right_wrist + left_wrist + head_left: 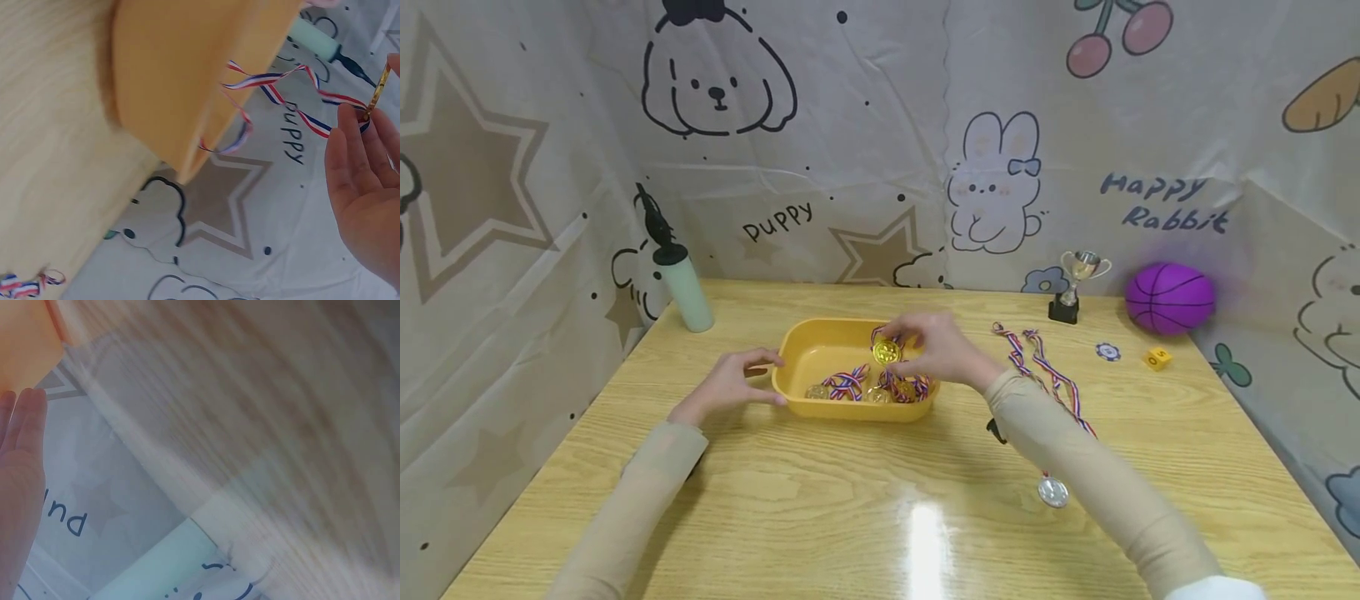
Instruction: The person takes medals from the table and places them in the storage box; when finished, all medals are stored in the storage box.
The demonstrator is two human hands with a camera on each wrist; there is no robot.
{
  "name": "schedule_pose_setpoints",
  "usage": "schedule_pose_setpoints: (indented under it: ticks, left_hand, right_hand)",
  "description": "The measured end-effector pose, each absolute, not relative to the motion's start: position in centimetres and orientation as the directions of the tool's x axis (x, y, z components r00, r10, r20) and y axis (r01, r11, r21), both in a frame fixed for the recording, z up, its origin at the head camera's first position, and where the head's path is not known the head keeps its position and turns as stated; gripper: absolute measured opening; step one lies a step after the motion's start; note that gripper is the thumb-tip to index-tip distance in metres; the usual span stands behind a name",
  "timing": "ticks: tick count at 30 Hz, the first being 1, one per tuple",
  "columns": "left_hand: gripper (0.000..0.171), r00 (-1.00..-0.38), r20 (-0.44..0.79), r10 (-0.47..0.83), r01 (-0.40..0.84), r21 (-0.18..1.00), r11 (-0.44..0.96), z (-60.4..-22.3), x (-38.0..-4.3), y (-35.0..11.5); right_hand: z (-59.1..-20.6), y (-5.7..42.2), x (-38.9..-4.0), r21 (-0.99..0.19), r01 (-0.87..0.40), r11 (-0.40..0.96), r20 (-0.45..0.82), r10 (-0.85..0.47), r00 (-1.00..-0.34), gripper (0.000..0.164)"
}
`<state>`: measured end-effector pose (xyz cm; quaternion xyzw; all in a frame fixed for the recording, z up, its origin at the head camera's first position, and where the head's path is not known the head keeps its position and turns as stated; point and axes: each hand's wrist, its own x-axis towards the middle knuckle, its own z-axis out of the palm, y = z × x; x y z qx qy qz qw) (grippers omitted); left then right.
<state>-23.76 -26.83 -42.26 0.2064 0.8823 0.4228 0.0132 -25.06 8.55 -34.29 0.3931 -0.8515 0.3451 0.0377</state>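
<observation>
My right hand (936, 346) pinches a gold medal (887, 352) over the right half of a yellow plastic bin (857, 410). From that medal, a red, white and blue ribbon (269, 79) trails down past the bin's rim in the right wrist view, where the medal shows edge-on between thumb and fingers. Inside the bin lie several more gold medals (817, 392) with bunched striped ribbons (847, 382). At the bin's left end, my left hand (730, 385) touches the wall with spread thumb and fingers. The left wrist view shows its straight fingers (31, 425) against the bin.
Right of the bin lie striped ribbons (1060, 379) and a silver medal (1052, 492), partly under my right forearm. Behind them stand a small trophy (1078, 279), a purple ball (1170, 298), a poker chip (1107, 352) and a yellow cube (1157, 358). A pale green bottle-shaped pump (687, 292) stands back left.
</observation>
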Motion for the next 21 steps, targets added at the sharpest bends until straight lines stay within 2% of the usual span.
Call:
schedule_pose_setpoints:
  ticks: [12,17,21]
  left_hand:
    - [0.06,-0.913,0.151,0.378,0.356,0.748,0.56,-42.6,-24.1,-26.8]
    - [0.06,-0.914,0.146,0.378,0.352,0.749,0.562,-42.5,-24.0,-26.9]
    - [0.06,-0.918,0.14,0.372,0.343,0.75,0.565,-42.5,-23.9,-27.1]
  right_hand:
    - [-37.2,7.4,-25.4,-0.561,-0.595,0.576,0.138,-0.644,-0.753,0.044]
    - [-38.2,6.5,-25.5,-0.552,-0.576,0.603,0.074,-0.653,-0.754,0.046]
    - [-39.0,6.1,-25.8,-0.528,-0.596,0.605,0.075,-0.665,-0.743,0.047]
